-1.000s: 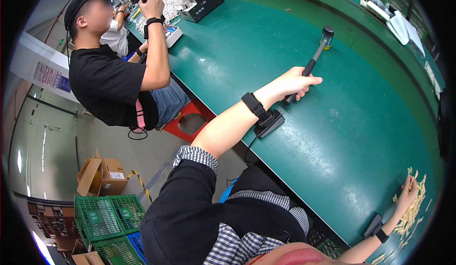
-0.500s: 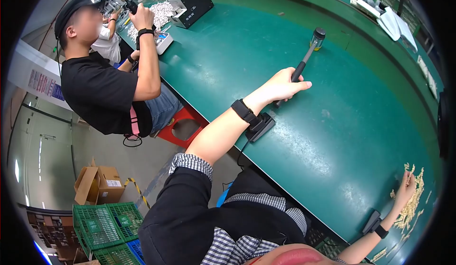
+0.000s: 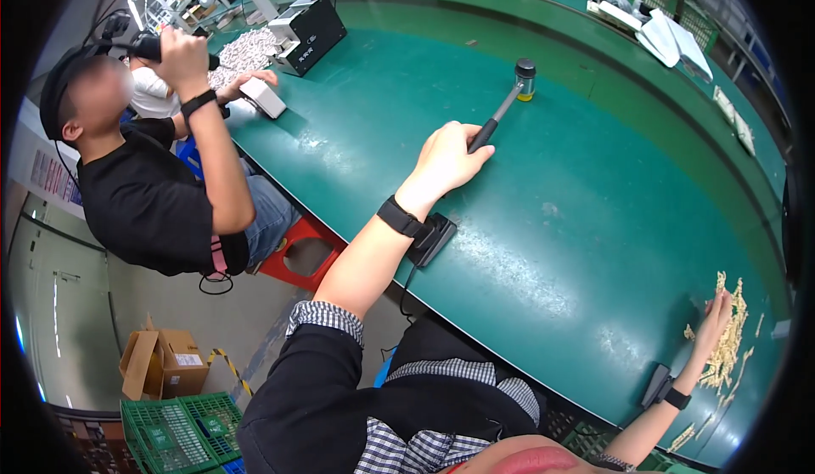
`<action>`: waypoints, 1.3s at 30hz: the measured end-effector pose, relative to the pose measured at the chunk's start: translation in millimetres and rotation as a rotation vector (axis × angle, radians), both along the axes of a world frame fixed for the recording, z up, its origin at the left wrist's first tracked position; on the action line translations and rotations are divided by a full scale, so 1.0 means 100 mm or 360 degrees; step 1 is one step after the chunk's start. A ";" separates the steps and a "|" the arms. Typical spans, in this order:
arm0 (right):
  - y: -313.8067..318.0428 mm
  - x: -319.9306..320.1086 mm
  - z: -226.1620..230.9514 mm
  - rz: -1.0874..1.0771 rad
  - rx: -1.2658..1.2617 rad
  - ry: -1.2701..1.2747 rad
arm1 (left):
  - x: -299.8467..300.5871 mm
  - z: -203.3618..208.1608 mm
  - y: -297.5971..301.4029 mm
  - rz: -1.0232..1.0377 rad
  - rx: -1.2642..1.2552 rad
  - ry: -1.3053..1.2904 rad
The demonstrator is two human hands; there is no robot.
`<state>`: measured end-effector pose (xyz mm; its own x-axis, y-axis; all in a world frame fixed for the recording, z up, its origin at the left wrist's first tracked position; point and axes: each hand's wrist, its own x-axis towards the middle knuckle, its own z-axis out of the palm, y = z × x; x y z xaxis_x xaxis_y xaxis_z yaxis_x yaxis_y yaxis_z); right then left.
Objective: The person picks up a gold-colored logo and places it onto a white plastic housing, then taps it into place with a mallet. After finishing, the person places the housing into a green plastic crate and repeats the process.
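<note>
My left hand [image 3: 448, 158] is closed around the black grip of a mallet [image 3: 496, 121], held over the green table. Its grey shaft slants away to a head with a black upper face and a yellow lower face, which appears to rest on or just above the tabletop. At the far right, my right hand [image 3: 718, 311] reaches to a pile of small pale-yellow pieces [image 3: 727, 348], its fingers stretched out along the pile's left edge. No held piece can be made out in it. Both wrists wear black straps with a dark device.
The green table [image 3: 543, 211] curves across the view. A co-worker [image 3: 144, 185] sits on a red stool [image 3: 297, 257] at left, holding a white box [image 3: 263, 98]. Behind are a black machine [image 3: 310, 36] and white pieces [image 3: 246, 56]. Green crates [image 3: 182, 431] and a carton [image 3: 165, 362] stand below.
The whole view has shifted, so the scene lies further left. My left hand still grips the mallet, and my right hand stays at the pile. The co-worker's lower hand now shows a white box.
</note>
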<state>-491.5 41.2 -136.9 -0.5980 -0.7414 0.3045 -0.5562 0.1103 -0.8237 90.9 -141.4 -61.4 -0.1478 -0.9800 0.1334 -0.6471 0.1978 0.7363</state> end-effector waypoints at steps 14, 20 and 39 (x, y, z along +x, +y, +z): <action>0.05 0.01 0.07 0.0027 -0.0049 0.0270 | 0.33 0.44 0.05 0.0739 -0.1109 -0.0567; -0.05 0.02 0.03 0.0119 0.0096 0.0236 | 1.27 0.45 -0.46 0.0550 -0.0949 -0.1285; -0.07 2.04 0.89 0.0643 -0.0370 -0.0054 | -0.36 0.85 0.91 -0.0709 0.0333 -0.0146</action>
